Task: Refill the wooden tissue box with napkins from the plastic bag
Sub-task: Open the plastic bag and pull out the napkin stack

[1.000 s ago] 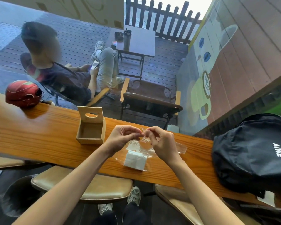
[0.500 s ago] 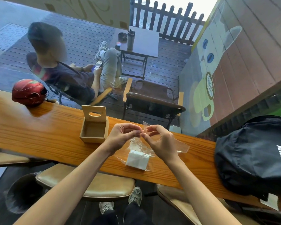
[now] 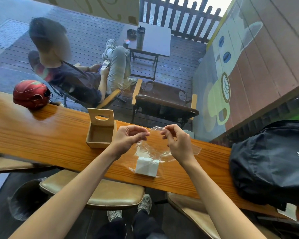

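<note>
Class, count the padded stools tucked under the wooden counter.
2: one stool below the wooden tissue box, one under the right forearm. Others may sit out of frame.

Our forearms reaching forward and converging, our left hand (image 3: 128,138) raised with fingers curled and thumb pinched to fingertips, our right hand (image 3: 179,141) opposite and apart, fingers curled, also pinching

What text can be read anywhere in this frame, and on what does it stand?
"AIWE": white capitals on the black backpack at the right end of the wooden counter.
Wall mural: pictures only, no lettering.
Phone screen of the seated person outside: too small to read.
</note>
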